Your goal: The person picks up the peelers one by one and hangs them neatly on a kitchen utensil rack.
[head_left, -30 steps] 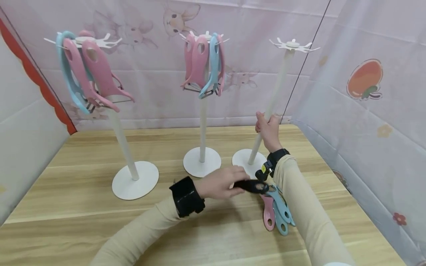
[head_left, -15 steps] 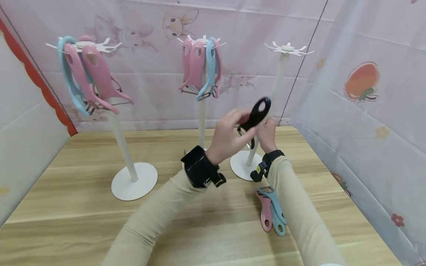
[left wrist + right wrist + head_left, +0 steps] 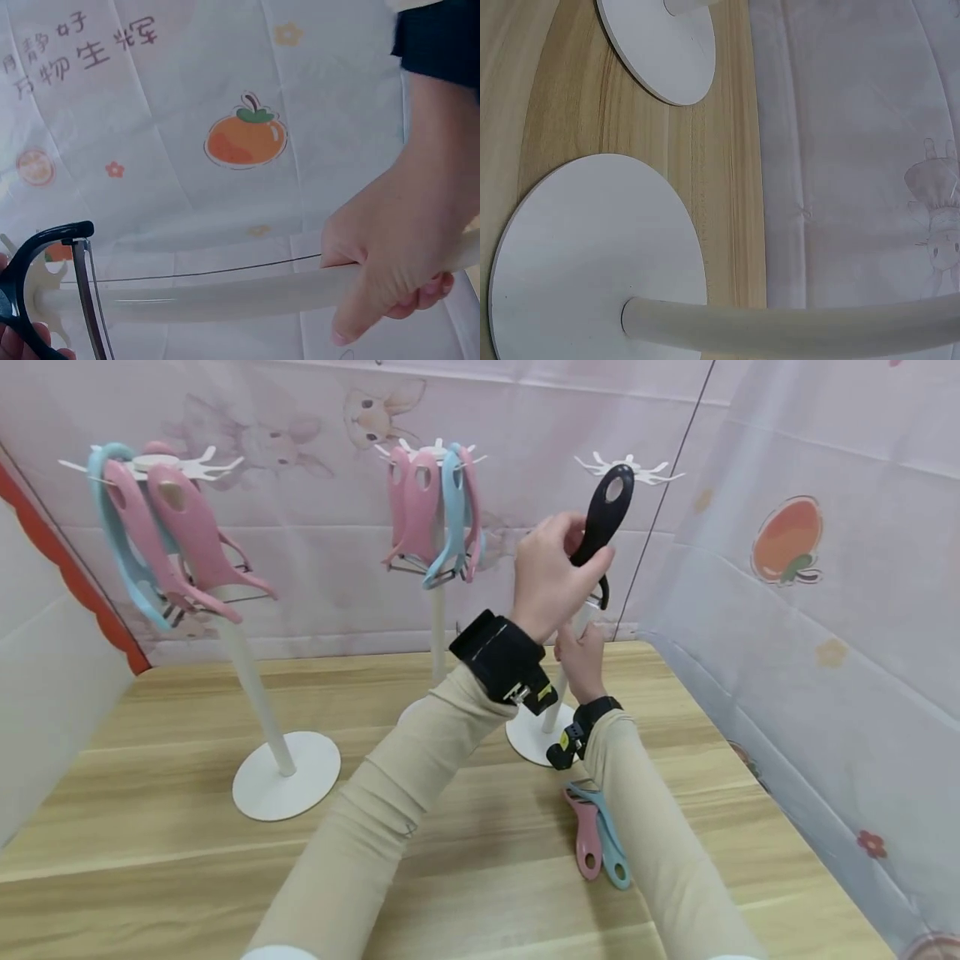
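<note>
My left hand (image 3: 551, 572) holds a black peeler (image 3: 606, 517) with its holed handle end up, in front of the right-hand stand's hook top (image 3: 654, 473). In the left wrist view the peeler's blade end (image 3: 84, 289) overlaps the upper pole; whether they touch I cannot tell. My right hand (image 3: 583, 662) grips that stand's white pole (image 3: 210, 306), thumb along it. The round white base (image 3: 592, 247) stands on the wooden table. Below, by my right forearm, lie a pink peeler (image 3: 587, 841) and a light blue peeler (image 3: 612, 852).
To the left, a white stand (image 3: 287, 777) carries pink and blue peelers (image 3: 191, 527). The middle stand (image 3: 438, 635) also bears several peelers (image 3: 422, 506); my left forearm hides most of its base. Printed cloth (image 3: 750, 635) closes off the back and right side.
My left hand has lifted the black peeler from near the table peelers up to the right stand's hooks, turning its handle upward. The right hand keeps its grip on the pole.
</note>
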Demonstrator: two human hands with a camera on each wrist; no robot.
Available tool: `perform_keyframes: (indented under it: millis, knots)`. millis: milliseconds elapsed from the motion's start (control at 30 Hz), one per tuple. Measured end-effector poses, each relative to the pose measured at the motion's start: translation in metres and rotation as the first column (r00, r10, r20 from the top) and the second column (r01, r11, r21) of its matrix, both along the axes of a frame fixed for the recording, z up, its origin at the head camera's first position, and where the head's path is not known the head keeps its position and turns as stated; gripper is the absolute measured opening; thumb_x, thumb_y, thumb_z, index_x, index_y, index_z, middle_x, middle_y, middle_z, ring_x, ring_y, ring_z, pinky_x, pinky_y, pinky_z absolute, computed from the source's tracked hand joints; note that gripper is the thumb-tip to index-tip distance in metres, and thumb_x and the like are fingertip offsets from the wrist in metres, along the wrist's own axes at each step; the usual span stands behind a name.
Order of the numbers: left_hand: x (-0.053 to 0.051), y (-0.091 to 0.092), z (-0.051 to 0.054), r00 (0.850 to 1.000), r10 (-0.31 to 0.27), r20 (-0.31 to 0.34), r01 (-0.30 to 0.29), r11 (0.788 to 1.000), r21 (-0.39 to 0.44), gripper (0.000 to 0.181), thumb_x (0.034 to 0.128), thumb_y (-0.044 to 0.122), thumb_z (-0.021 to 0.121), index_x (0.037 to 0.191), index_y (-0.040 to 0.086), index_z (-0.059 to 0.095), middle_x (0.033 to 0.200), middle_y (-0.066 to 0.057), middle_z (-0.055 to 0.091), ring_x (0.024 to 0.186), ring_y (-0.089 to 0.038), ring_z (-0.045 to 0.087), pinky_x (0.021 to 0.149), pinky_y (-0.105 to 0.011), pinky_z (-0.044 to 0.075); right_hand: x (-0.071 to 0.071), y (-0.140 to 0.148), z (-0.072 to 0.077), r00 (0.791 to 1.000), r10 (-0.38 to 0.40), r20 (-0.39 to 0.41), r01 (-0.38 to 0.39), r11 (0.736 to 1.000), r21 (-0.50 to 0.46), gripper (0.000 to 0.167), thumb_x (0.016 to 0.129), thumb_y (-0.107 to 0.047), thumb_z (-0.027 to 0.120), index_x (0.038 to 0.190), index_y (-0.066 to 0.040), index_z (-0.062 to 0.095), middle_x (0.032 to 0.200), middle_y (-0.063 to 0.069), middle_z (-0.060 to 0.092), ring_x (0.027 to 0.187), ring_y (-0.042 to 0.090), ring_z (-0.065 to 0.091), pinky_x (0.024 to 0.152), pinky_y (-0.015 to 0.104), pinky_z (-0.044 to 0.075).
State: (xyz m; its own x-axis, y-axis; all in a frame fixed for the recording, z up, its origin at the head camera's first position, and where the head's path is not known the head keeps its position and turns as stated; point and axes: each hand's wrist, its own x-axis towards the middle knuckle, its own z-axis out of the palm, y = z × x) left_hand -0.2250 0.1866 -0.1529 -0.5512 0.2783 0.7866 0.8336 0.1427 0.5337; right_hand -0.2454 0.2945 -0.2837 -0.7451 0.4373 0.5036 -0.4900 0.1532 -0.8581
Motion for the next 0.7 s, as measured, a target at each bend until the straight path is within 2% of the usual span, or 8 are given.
perform_keyframes:
  millis: [167, 333, 500, 700]
  knots:
    - [-0.005, 0.010, 0.007, 0.998, 0.055, 0.035, -0.053, 0.997, -0.051, 0.024, 0.0818, 0.019, 0.066, 0.100, 0.004, 0.063, 0.084, -0.003, 0.059, 0.077, -0.011, 0.054, 0.070, -0.017, 0.038, 0.000, -0.001, 0.000, 1.000, -0.004, -0.006, 0.004, 1.000, 0.009, 0.030, 0.094, -0.012, 0.046, 0.064, -0.006, 0.045, 0.049, 0.002, 0.038, 0.043, 0.015, 0.036, 0.044, 0.025, 0.032]
    - [-0.008, 0.014, 0.004, 0.996, 0.078, 0.042, -0.074, 0.993, -0.090, 0.026, 0.0822, 0.021, 0.066, 0.101, 0.004, 0.061, 0.084, -0.004, 0.058, 0.077, -0.012, 0.052, 0.068, -0.017, 0.038, 0.001, -0.001, 0.001, 1.000, -0.023, 0.016, 0.023, 0.999, 0.035, 0.027, 0.094, -0.016, 0.047, 0.068, -0.009, 0.047, 0.051, 0.002, 0.038, 0.045, 0.017, 0.036, 0.045, 0.025, 0.033]
    - [-0.011, 0.015, -0.005, 0.997, 0.072, 0.034, -0.068, 0.992, -0.105, 0.031, 0.0809, 0.023, 0.068, 0.104, 0.004, 0.060, 0.085, -0.004, 0.058, 0.080, -0.013, 0.053, 0.069, -0.018, 0.037, 0.002, -0.002, 0.001, 0.998, -0.049, 0.037, 0.046, 0.996, 0.073, 0.021, 0.093, -0.011, 0.046, 0.073, -0.010, 0.049, 0.054, 0.004, 0.039, 0.046, 0.015, 0.038, 0.047, 0.026, 0.035]
    - [-0.013, 0.006, -0.026, 0.998, 0.052, 0.033, -0.047, 0.989, -0.139, 0.045, 0.0801, 0.025, 0.070, 0.116, 0.003, 0.056, 0.108, -0.008, 0.059, 0.100, -0.015, 0.053, 0.084, -0.016, 0.036, 0.003, -0.002, 0.001, 0.999, -0.039, -0.007, 0.039, 0.996, 0.085, 0.021, 0.090, 0.000, 0.047, 0.071, -0.008, 0.050, 0.054, 0.004, 0.040, 0.046, 0.016, 0.038, 0.046, 0.022, 0.035]
